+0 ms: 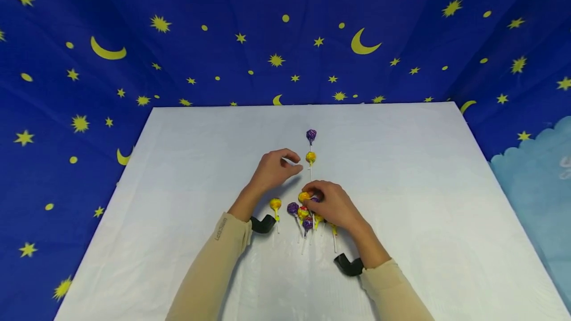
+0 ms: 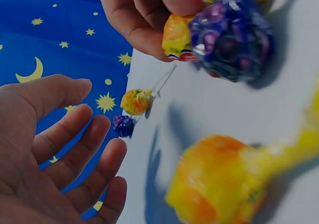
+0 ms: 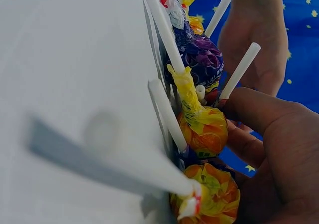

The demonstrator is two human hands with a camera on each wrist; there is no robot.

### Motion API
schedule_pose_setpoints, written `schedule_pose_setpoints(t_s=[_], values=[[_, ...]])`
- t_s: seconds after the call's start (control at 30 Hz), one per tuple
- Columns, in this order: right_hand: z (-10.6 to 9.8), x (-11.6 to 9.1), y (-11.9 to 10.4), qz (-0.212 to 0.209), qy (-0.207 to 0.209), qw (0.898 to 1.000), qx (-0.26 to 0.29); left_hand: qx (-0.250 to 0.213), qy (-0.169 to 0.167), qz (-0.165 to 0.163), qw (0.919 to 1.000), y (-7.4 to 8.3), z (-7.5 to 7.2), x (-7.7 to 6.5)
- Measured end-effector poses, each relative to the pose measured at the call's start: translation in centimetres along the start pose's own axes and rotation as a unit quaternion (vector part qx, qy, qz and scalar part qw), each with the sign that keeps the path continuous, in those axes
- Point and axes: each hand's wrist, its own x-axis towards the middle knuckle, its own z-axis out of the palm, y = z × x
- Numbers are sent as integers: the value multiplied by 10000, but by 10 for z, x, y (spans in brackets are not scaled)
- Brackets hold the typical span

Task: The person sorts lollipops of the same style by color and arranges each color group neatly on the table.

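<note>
My left hand (image 1: 275,168) is held above the table with fingers apart and nothing between them, just left of a line of two lollipops. That line has a purple lollipop (image 1: 311,135) at the far end and a yellow lollipop (image 1: 311,157) below it. Over a pile of lollipops, my right hand (image 1: 333,204) pinches a yellow-wrapped lollipop (image 2: 177,37) by its head. The pile holds purple lollipops (image 1: 292,208) and yellow ones, partly hidden by the right hand. A separate yellow lollipop (image 1: 275,204) lies left of the pile, under the left wrist.
A white-covered table (image 1: 415,172) carries everything. Behind it hangs a blue cloth (image 1: 250,24) with yellow stars and moons. Black wrist mounts (image 1: 263,224) stick out from both sleeves. White sticks (image 3: 169,114) point out of the pile towards the near side.
</note>
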Motion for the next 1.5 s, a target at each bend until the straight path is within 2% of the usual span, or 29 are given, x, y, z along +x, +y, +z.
schedule_pose_setpoints(t_s=[0.33,0.57,0.77,0.97,1.2,1.3,1.5], values=[[3,1,-3,-105,-7,9997,-215,-51,-28,189,9998,-12,-2,-29],[4,-3,-4,-25,82,9997,-248,31,-296,189,9994,-21,7,-52],[4,-2,-3,-215,53,9995,-223,9,-395,363,9986,-23,11,-66],[3,-1,-2,-170,54,9995,-272,-9,-347,439,9984,-24,12,-72],[2,-1,-3,-138,81,9994,-291,405,-63,512,9978,-23,15,-76],[2,-1,-4,-84,75,9995,-288,544,-160,526,9970,-22,15,-79],[3,-1,-4,-82,91,9997,-230,743,-499,842,9924,-26,15,-84]])
